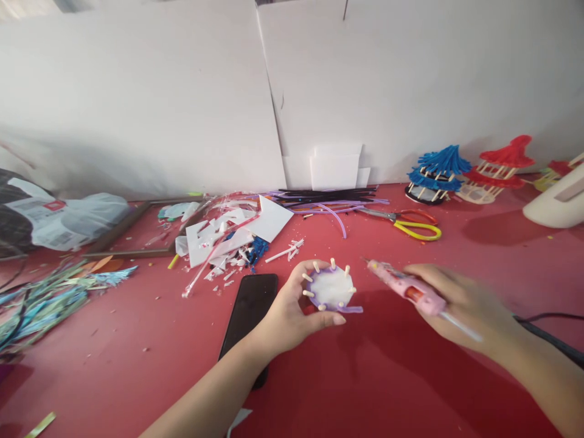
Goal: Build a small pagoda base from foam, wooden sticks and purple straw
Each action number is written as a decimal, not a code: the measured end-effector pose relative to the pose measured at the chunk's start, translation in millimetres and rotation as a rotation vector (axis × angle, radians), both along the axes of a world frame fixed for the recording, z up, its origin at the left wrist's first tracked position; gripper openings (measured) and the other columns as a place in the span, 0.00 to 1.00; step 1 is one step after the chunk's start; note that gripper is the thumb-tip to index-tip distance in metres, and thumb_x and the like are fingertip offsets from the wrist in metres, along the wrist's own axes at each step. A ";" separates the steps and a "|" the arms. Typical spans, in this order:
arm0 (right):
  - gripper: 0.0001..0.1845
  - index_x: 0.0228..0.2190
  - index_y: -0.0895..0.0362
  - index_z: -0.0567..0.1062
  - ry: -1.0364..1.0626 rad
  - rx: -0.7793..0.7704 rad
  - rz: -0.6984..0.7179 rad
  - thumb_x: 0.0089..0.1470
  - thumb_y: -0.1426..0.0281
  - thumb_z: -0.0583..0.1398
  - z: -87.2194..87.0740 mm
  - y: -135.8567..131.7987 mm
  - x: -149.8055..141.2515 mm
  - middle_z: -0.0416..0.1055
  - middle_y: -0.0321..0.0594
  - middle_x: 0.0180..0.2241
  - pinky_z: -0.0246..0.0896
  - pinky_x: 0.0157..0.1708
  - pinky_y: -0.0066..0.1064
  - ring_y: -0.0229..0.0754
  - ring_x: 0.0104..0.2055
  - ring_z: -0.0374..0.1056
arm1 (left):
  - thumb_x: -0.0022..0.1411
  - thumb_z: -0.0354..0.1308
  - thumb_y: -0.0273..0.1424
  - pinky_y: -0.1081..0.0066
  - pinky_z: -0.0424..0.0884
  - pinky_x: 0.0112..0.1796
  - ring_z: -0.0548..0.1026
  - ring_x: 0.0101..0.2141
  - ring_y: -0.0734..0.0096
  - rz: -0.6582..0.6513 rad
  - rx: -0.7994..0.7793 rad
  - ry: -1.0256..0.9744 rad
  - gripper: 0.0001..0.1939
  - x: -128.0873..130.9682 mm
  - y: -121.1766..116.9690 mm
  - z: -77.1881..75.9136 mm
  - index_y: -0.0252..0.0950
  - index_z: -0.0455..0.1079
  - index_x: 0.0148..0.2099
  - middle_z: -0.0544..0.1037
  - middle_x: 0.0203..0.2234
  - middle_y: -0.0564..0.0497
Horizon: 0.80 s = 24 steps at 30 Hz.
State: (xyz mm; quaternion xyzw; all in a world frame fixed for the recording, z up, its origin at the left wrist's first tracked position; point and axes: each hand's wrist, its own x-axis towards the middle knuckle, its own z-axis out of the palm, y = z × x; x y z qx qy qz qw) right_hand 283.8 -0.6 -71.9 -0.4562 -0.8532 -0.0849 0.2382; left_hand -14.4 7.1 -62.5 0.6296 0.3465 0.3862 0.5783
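My left hand [292, 313] grips a round white disc [332, 287] by its edge, thumb below and fingers behind. Several short pale wooden pegs stand around the disc's rim. A purple pipe cleaner [351, 309] runs along the rim, its loose end sticking out to the right. In my right hand [456, 304] is a pink hot glue gun [406, 287], with a clear glue stick jutting from its back. The nozzle points left toward the disc but is apart from it. My right fingers are wrapped around the far side of the gun and partly hidden.
A black phone [250, 304] lies beside my left wrist. Behind are paper scraps [228, 237], pipe cleaners [328, 198] and yellow-and-red-handled scissors [415, 226]. Blue [438, 173] and red [497, 170] tiered models stand at the back right. A dark cord [552, 340] trails at right.
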 end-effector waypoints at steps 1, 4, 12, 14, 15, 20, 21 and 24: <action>0.18 0.44 0.56 0.68 -0.035 -0.069 -0.044 0.48 0.73 0.56 -3.4 1.8 0.4 0.73 0.43 0.37 0.64 0.31 0.33 0.45 0.33 0.70 | 0.52 0.69 0.29 0.74 0.70 0.41 0.72 0.39 0.75 0.008 -0.005 -0.001 0.30 0.1 0.9 0.0 0.44 0.57 0.53 0.69 0.45 0.52; 0.25 0.46 0.57 0.68 -0.136 -0.171 -0.125 0.43 0.77 0.55 -9.6 5.0 -2.1 0.72 0.46 0.42 0.65 0.37 0.40 0.49 0.39 0.70 | 0.55 0.67 0.30 0.73 0.70 0.41 0.72 0.39 0.74 0.020 -0.049 -0.008 0.29 0.6 2.1 1.0 0.44 0.56 0.54 0.69 0.45 0.51; 0.09 0.38 0.59 0.70 0.314 0.019 0.128 0.52 0.77 0.59 18.6 -13.3 -41.6 0.71 0.46 0.38 0.63 0.43 0.41 0.48 0.43 0.66 | 0.55 0.67 0.33 0.66 0.69 0.45 0.72 0.42 0.70 0.025 -0.014 0.095 0.29 0.7 1.9 1.0 0.43 0.56 0.54 0.69 0.46 0.49; 0.09 0.39 0.59 0.71 0.356 -0.001 0.248 0.54 0.76 0.62 22.0 -19.7 -52.4 0.71 0.44 0.36 0.62 0.43 0.39 0.45 0.41 0.66 | 0.54 0.67 0.33 0.68 0.69 0.43 0.71 0.40 0.71 0.012 0.003 0.095 0.29 1.5 1.8 1.1 0.43 0.56 0.53 0.68 0.46 0.49; 0.10 0.39 0.59 0.71 0.362 -0.008 0.284 0.54 0.76 0.63 21.7 -21.8 -56.7 0.72 0.43 0.35 0.62 0.43 0.39 0.44 0.41 0.66 | 0.54 0.67 0.33 0.69 0.69 0.42 0.71 0.39 0.72 0.007 0.010 0.091 0.28 2.0 1.5 1.4 0.43 0.56 0.53 0.67 0.46 0.50; 0.08 0.38 0.59 0.72 0.400 -0.006 0.347 0.54 0.79 0.63 12.7 -21.7 -66.9 0.73 0.39 0.32 0.63 0.43 0.38 0.40 0.39 0.66 | 0.54 0.67 0.31 0.75 0.69 0.38 0.69 0.37 0.76 -0.021 0.070 0.104 0.26 5.3 -0.5 4.8 0.42 0.57 0.51 0.67 0.43 0.52; 0.08 0.37 0.59 0.73 0.404 -0.004 0.346 0.54 0.80 0.62 11.5 -20.9 -67.4 0.73 0.39 0.32 0.63 0.43 0.38 0.40 0.38 0.66 | 0.54 0.67 0.31 0.75 0.69 0.38 0.69 0.37 0.76 -0.026 0.081 0.107 0.26 5.6 -0.7 5.5 0.42 0.57 0.51 0.67 0.43 0.52; 0.07 0.35 0.59 0.73 0.398 0.014 0.334 0.53 0.79 0.62 11.0 -20.1 -67.4 0.73 0.38 0.31 0.64 0.41 0.38 0.40 0.38 0.67 | 0.53 0.67 0.31 0.73 0.69 0.39 0.69 0.38 0.74 -0.035 0.068 0.088 0.27 5.4 -0.8 5.6 0.42 0.58 0.51 0.67 0.43 0.51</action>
